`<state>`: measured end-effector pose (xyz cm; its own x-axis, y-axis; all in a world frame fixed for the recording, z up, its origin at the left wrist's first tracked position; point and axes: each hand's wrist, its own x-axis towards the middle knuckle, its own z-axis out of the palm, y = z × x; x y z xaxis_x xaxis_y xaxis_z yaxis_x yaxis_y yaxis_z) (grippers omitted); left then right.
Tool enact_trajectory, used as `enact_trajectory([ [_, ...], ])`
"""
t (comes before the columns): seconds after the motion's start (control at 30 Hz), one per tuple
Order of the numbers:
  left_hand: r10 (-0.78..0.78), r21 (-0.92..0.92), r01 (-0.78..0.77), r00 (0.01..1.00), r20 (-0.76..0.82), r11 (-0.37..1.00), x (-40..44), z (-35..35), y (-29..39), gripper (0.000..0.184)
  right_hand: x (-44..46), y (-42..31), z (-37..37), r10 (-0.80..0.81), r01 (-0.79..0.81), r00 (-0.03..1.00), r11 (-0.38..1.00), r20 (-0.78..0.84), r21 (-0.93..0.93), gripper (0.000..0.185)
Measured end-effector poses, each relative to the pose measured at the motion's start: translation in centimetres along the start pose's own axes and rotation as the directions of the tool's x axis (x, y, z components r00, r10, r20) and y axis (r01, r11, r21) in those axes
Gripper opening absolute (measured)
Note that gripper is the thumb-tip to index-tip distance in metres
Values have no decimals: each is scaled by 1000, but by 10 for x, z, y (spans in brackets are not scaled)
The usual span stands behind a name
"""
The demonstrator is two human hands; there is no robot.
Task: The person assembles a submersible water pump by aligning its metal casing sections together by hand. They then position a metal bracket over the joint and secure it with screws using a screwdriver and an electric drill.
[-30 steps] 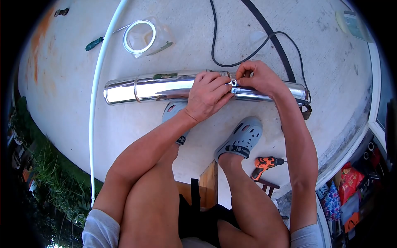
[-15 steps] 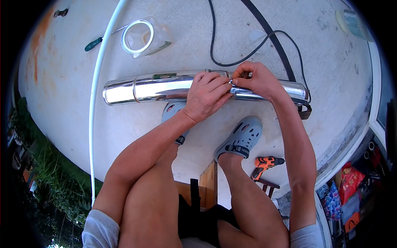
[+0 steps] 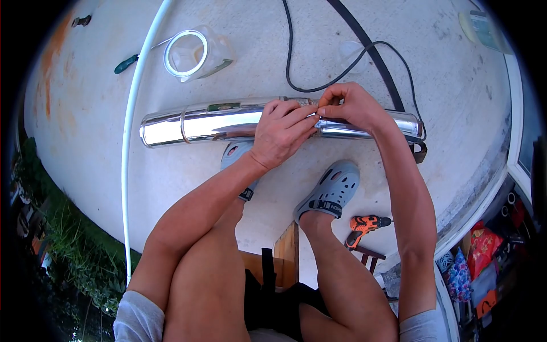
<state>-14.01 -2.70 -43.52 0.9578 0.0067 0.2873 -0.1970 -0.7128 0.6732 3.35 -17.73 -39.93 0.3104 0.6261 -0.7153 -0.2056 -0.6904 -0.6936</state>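
A long, shiny steel submersible pump (image 3: 213, 123) lies crosswise on the pale floor, with a ring band near its left end and a small label on top. My left hand (image 3: 282, 134) lies over its middle, fingers curled and tips resting at the joint. From the right, my right hand (image 3: 350, 108) reaches the same joint, thumb and forefinger pinched together. Whatever sits between those fingertips is too small to make out. Both sets of fingertips nearly meet there, hiding part of the joint.
A black cable (image 3: 292, 57) loops behind the pump, near a dark flat strip (image 3: 364, 40). A clear plastic jar (image 3: 213, 54) and a green-handled screwdriver (image 3: 126, 64) lie back left, beside a white hose (image 3: 132, 108). An orange drill (image 3: 364, 228) sits by my right shoe (image 3: 330, 188).
Both hands stay at the joint. The right fingers have closed in slightly toward the left fingertips. The whole view has shifted a little.
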Motion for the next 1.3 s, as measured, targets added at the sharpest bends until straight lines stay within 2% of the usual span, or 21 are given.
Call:
enact_trajectory([
  [0.2, 14, -8, -14, 1000, -14, 1000, -1, 0, 0, 32, -1, -4, -2, 27, -27, 1000, 999, 3, -21, 10],
  [0.3, 16, 3, -16, 1000, -13, 1000, 0, 1, 2, 35, -4, -1, -3, -1, 3, 1000, 995, 24, -97, 14],
  [0.4, 31, 37, -31, 999, -6, 999, 0, -3, 0, 38, -20, 6, -2, -29, 23, 991, 999, -133, -46, 18],
  [0.47, 59, 57, -57, 998, -19, 997, -5, 8, -5, 37, -57, 17, -9, -320, 299, 853, 947, -413, -116, 22],
  [0.53, 87, 22, -86, 996, -11, 996, -6, 10, -7, 36, -116, 28, -19, -248, 332, 807, 941, -536, 64, 20],
  [0.6, 70, 52, -70, 998, 7, 996, -3, 7, -1, 34, -184, 49, -23, -31, 184, 754, 969, -656, 166, 21],
  [0.67, 102, 63, -101, 995, -11, 993, -9, 13, -6, 32, -245, 85, -14, 148, 86, 611, 964, -778, 251, 22],
  [0.73, 109, 62, -108, 994, -1, 992, -6, 12, -9, 31, -304, 146, 3, 302, 15, 474, 937, -827, 350, 25],
  [0.8, 106, 69, -107, 994, 20, 992, -8, 11, -9, 31, -355, 216, 40, 555, -146, 366, 827, -747, 543, 33],
  [0.87, 83, 115, -85, 996, 22, 990, -9, 13, -10, 32, -386, 283, 103, 661, -346, 387, 750, -643, 563, 46],
  [0.93, 96, 59, -96, 995, 6, 994, -7, 12, -9, 35, -376, 321, 180, 670, -478, 367, 731, -645, 487, 62],
  [1.0, 136, 34, -135, 990, -46, 990, -5, 13, -10, 34, -336, 304, 215, 748, -334, 387, 658, -539, 675, 102],
  [1.03, 138, 20, -137, 990, -34, 990, -1, 9, -9, 35, -322, 336, 239, 501, -288, 408, 864, -763, 413, 92],
  [1.07, 100, 70, -100, 995, -6, 993, 3, 4, -4, 36, -308, 368, 258, 192, -239, 390, 966, -900, 103, 82],
  [1.13, 85, 59, -84, 996, -13, 995, 7, 2, -2, 35, -281, 333, 262, 449, -493, 81, 794, -890, 356, 78],
  [1.2, 82, 46, -81, 997, -14, 996, 6, 1, -2, 33, -271, 371, 268, 497, -457, -79, 753, -864, 474, 75],
  [1.27, 72, 60, -71, 997, -17, 996, 3, 0, -2, 33, -276, 368, 261, 548, -454, -54, 731, -835, 509, 73],
  [1.3, 76, 54, -75, 997, -12, 996, 4, 1, -4, 32, -286, 378, 262, 490, -418, -11, 789, -872, 449, 71],
])
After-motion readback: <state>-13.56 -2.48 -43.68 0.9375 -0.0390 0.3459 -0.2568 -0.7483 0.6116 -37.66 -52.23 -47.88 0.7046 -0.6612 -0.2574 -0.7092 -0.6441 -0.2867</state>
